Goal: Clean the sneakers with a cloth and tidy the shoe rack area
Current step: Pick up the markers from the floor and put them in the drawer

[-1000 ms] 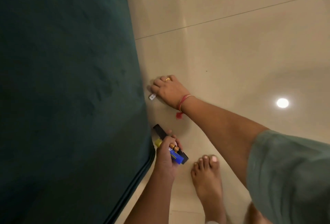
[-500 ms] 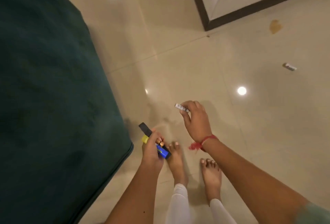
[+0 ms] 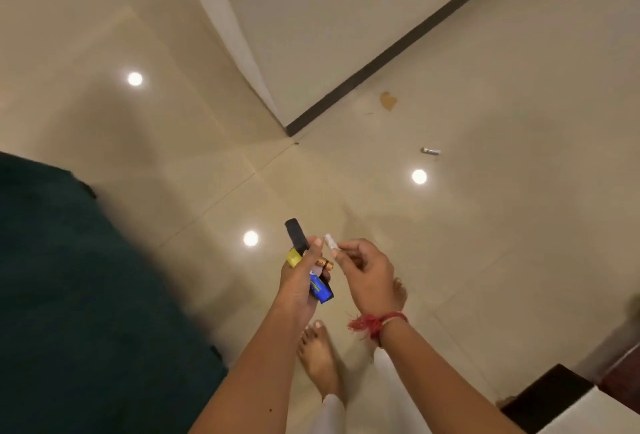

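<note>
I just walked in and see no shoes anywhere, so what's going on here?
A barefoot person stands on the glossy beige tiled floor. Their left hand grips a bundle: a flat black bar, a yellow piece, a blue packet and a copper-tipped battery. Their right hand pinches a small white cylinder beside it. Another small grey-white cylinder lies on the floor farther right.

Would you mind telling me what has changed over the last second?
The right hand picked a small white piece off the floor beside the green furniture and raised it toward the left hand. The left hand kept holding its bundle of small items.
</note>
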Demonstrator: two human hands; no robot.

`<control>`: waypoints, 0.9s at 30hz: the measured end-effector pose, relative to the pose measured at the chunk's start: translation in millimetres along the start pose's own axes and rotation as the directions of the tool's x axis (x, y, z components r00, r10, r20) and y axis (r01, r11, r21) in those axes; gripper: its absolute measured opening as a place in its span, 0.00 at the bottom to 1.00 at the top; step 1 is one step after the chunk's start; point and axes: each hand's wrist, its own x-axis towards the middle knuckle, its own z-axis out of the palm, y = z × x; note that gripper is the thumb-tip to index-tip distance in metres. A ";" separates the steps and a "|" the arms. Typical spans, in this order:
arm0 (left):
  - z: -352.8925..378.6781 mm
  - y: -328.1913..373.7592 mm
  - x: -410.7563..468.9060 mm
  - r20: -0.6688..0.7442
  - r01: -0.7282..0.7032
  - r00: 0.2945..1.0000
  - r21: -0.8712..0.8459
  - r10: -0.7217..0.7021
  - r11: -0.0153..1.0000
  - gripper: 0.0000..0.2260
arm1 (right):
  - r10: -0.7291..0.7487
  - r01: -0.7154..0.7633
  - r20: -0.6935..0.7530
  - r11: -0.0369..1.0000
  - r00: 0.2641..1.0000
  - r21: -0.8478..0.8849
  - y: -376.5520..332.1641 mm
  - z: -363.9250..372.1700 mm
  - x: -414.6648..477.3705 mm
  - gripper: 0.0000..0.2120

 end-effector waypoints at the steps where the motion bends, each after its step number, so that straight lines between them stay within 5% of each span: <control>1: 10.9 -0.6 5.0 0.029 0.001 1.000 0.036 -0.002 0.999 0.15 | 0.000 0.000 0.001 1.000 1.000 0.026 -1.0 -3.1 5.3 0.02; 11: 131.1 16.1 42.9 0.092 0.027 0.995 0.222 -0.048 0.975 0.16 | -0.006 0.009 -0.086 0.999 0.996 0.033 -21.7 -73.1 74.1 0.11; 17: 189.3 29.8 87.4 0.043 -0.016 0.999 0.305 0.003 0.952 0.07 | -0.038 0.036 -0.384 0.999 0.923 -0.012 -18.5 -105.0 132.8 0.08; 23: 178.9 17.2 166.5 0.009 -0.002 1.000 0.291 -0.001 0.957 0.07 | -0.124 -0.012 -0.370 0.939 0.921 -0.344 46.5 -130.4 244.6 0.12; 27: 157.6 3.8 221.5 -0.024 0.025 1.000 0.310 -0.019 0.951 0.07 | -0.234 -0.016 -0.269 0.727 0.934 -0.687 91.0 -130.8 335.3 0.21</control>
